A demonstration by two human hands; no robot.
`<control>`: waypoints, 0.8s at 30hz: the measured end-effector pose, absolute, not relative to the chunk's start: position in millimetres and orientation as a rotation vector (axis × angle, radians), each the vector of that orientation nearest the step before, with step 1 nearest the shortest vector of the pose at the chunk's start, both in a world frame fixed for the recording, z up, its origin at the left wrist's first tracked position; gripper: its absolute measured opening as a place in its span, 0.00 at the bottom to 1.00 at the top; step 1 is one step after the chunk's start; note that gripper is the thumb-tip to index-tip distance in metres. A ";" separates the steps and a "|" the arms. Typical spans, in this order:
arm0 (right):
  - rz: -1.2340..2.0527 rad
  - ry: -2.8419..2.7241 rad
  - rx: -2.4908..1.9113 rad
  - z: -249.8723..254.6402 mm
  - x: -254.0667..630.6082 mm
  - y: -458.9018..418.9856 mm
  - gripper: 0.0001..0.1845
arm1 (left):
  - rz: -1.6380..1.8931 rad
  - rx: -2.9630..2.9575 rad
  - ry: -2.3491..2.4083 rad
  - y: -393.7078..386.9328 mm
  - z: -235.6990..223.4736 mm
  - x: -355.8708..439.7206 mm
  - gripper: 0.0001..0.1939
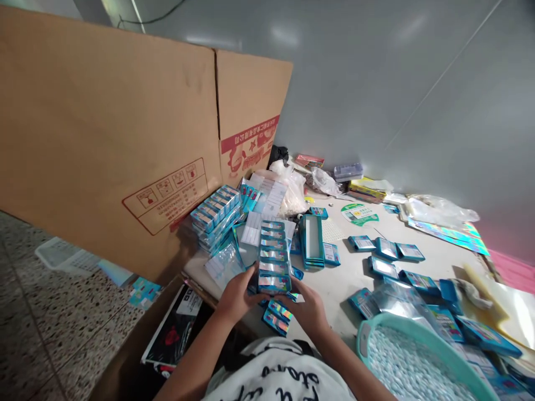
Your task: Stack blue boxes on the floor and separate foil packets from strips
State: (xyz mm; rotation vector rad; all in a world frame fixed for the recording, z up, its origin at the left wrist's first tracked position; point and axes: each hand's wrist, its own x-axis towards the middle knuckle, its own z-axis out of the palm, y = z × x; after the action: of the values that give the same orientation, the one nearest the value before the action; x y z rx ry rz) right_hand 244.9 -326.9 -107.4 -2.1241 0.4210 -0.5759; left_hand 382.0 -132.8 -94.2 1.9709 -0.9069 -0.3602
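Over table [332, 287], left hand [239, 294] and right hand [308, 307] grasp box row [273, 259], lengthwise toward wall [359, 89].

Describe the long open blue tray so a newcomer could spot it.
On the pale table, find the row of blue boxes held by the left hand and right hand. The tray lies just to its right. Unlike the single boxes nearby, it is long, open and pale inside.

Basket [363, 340] right of person | box stack [217, 214] left on table [334, 278] | cardboard [167, 106] beyond stack
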 end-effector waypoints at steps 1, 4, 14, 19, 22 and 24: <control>-0.589 0.411 -2.137 -108.2 244.2 -327.2 0.28 | -0.349 2.013 -0.908 -134.0 -95.8 383.0 0.58; -0.575 0.438 -2.187 -108.2 245.0 -326.8 0.27 | -0.403 2.009 -0.938 -137.9 -98.1 384.2 0.69; -0.266 0.257 -2.094 -71.7 257.8 -328.1 0.45 | -0.382 1.987 -1.066 -128.6 -84.4 383.2 0.33; -0.424 0.437 -2.059 -76.1 253.1 -312.1 0.31 | -0.253 2.195 -1.010 -130.0 -81.2 379.2 0.19; -0.482 0.444 -2.108 -85.3 249.1 -305.9 0.29 | -0.227 2.196 -0.975 -134.2 -78.5 376.6 0.22; -0.493 0.442 -2.135 -90.6 245.8 -304.0 0.30 | -0.218 2.129 -0.964 -137.0 -78.9 373.9 0.32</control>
State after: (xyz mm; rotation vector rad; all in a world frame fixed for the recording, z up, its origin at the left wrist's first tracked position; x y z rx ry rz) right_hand 245.8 -304.0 -90.6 -2.1347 0.4416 -0.4932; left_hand 373.9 -137.0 -78.9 2.1295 -0.9636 -0.2178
